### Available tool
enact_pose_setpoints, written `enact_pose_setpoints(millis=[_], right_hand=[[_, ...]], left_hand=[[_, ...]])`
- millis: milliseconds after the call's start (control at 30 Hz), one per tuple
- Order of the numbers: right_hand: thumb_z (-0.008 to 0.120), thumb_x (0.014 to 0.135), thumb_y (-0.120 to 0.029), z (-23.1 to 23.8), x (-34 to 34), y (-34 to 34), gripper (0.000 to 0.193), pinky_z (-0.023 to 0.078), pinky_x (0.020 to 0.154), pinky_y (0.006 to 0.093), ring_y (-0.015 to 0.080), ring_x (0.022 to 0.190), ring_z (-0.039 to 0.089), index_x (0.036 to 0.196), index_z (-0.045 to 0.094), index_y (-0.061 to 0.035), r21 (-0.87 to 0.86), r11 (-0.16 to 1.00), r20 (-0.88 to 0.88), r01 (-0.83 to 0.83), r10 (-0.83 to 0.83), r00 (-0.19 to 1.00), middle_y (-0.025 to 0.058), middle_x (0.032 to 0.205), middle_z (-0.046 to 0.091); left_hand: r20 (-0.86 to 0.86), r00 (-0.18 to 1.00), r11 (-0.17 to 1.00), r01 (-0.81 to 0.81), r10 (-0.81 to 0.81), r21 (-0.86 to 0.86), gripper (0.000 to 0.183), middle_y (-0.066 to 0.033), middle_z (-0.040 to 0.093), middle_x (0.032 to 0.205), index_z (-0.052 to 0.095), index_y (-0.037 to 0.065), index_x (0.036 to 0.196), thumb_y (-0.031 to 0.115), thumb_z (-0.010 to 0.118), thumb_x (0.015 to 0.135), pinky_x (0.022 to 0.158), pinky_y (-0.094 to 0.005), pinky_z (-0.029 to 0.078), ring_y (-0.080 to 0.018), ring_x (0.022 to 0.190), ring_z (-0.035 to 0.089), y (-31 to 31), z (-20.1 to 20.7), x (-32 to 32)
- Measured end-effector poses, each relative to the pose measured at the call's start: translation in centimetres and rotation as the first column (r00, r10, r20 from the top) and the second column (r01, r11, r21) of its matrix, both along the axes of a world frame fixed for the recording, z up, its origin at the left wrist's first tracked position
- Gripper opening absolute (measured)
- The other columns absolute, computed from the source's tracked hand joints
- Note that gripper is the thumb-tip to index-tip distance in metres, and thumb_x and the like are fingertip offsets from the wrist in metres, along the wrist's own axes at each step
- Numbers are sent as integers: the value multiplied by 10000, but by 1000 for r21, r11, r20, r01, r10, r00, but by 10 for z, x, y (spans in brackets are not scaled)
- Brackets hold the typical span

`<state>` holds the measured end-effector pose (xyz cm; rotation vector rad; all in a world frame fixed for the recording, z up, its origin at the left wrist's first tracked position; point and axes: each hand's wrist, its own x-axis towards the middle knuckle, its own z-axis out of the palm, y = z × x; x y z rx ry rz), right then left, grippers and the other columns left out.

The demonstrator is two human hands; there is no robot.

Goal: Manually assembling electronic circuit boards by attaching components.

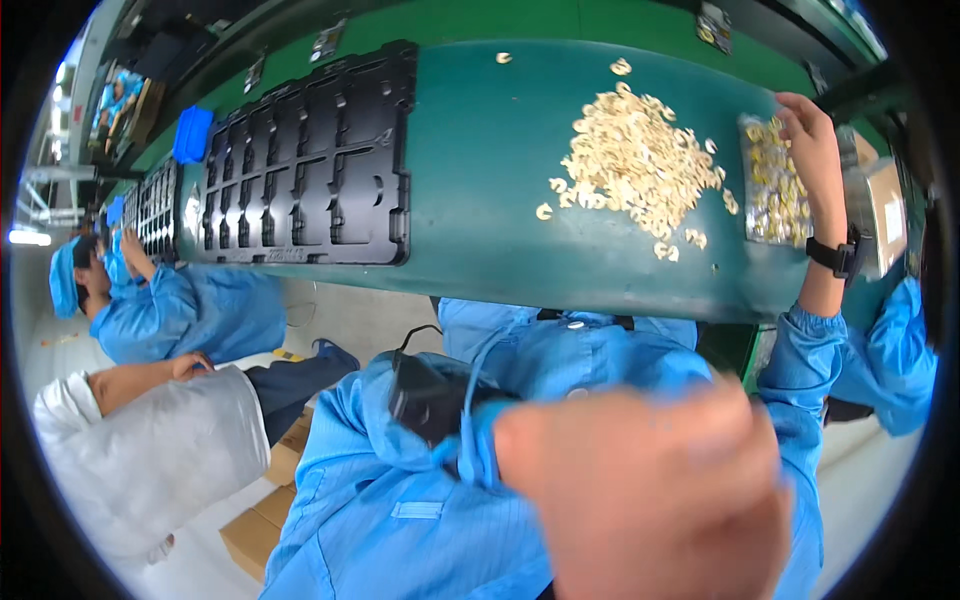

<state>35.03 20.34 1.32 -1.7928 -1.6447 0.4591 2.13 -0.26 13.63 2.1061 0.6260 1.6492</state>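
My left hand is raised very close to the camera, low in the view. Motion blur smears its fingers, so whether it holds anything cannot be made out. Farther off at the right, my right hand, with a black band on its wrist, is over the edge of a flat clear pack of small yellow and silver parts. Its fingers are loosely apart, and nothing shows in them. Left of that pack lies a loose heap of small cream C-shaped pieces, with several stray ones around it.
On the green table mat, a large black compartment tray lies at the left. A blue bin stands beyond it. A cardboard box sits at the right edge. People are at the left; another blue sleeve shows at the right.
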Motion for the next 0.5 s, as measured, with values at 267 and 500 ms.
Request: enact_pose_setpoints(millis=[267, 500], right_hand=[[758, 895, -163, -23, -16, -70, 233, 549, 827, 439, 372, 918, 704, 1053, 767, 9, 121, 989, 224, -80, 51, 973, 200, 986, 714], [756, 903, -209, -11, -27, -68, 235, 542, 858, 465, 396, 935, 679, 1051, 781, -28, 44, 999, 306, -18, 3, 952, 187, 990, 687]], left_hand=[[-510, 860, 972, -105, -18, -212, 193, -70, 652, 754, 603, 51, 869, 20, 777, 789, 554, -336, 513, -221, 616, 669, 40, -95, -31], [-551, 834, 825, -298, -20, -480, 154, -76, 644, 723, 625, 25, 914, 44, 770, 866, 582, -306, 515, -176, 608, 641, 33, -114, -55]])
